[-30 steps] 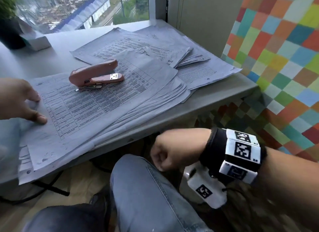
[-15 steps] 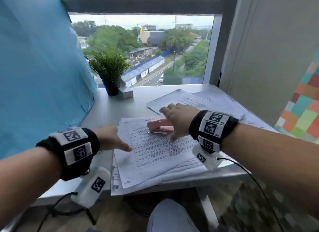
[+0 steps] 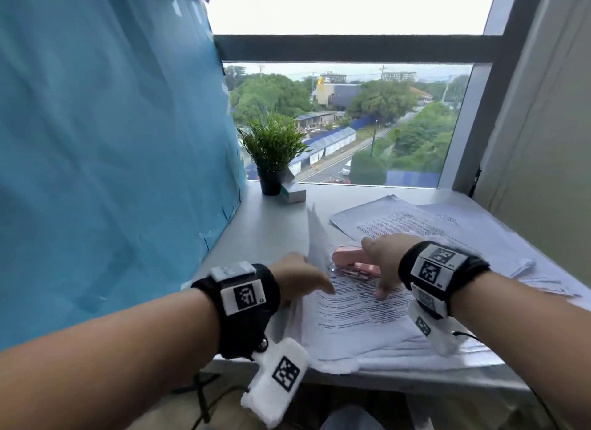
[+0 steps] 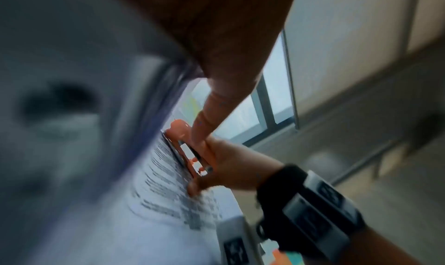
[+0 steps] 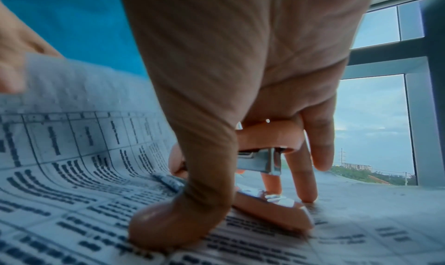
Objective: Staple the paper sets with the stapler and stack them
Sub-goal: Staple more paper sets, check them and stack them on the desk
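A potted plant (image 3: 271, 148) and small box (image 3: 293, 193) stand far left on the grey desk (image 3: 256, 234), with more printed sheets (image 3: 415, 224) at far right. The right hand (image 3: 382, 263) arches over the glossy pink stapler (image 3: 347, 259) on the near paper stack (image 3: 351, 321), fingers curled around it and thumb tip on the page. The left hand (image 3: 300, 277) pinches thin sheets at the stack's left edge, lifting them upright.

Pink stapler (image 3: 350, 263) on white papers (image 3: 358, 317) gridded with black print, grey bench (image 3: 265, 228), blue sheet (image 3: 112, 141), green plant (image 3: 271, 141) in black pot (image 3: 271, 181).

Black wristbands (image 3: 243, 304) carry white square-patterned marker blocks on both bare forearms.
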